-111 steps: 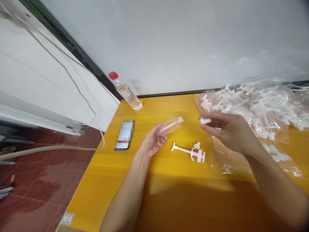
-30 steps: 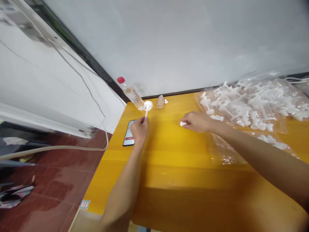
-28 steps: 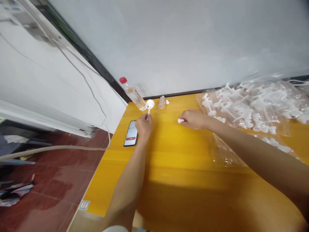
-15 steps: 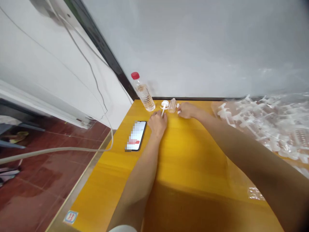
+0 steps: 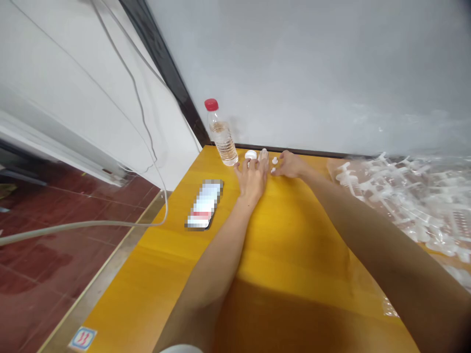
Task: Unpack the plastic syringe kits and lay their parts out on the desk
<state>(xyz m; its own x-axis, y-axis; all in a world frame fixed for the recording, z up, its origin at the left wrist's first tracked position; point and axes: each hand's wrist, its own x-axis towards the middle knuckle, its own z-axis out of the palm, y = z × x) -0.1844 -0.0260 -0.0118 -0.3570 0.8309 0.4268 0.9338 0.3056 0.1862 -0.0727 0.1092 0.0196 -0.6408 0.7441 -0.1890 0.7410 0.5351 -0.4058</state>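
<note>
My left hand [image 5: 253, 180] lies palm down on the table with its fingers spread. Its fingertips reach a white round plastic piece [image 5: 250, 154] and a clear ribbed plastic cylinder [image 5: 264, 154], both partly covered by the hand. Whether it grips either one is hidden. My right hand [image 5: 292, 165] rests to the right, thumb and forefinger apart beside two small white plastic parts [image 5: 274, 160]. The nearer part is close to or touching a fingertip.
A red-capped water bottle [image 5: 224, 142] stands at the back left. A phone [image 5: 205, 203] lies left of my left arm. Clear plastic bags with many white plastic pieces [image 5: 415, 196] spread over the right side. A cable [image 5: 110, 224] hangs past the table's left edge.
My left hand has moved right, from the white piece's stem toward the clear cylinder, and its fingers have spread. My right hand has drawn slightly away from the small white parts, its fingers opening.
</note>
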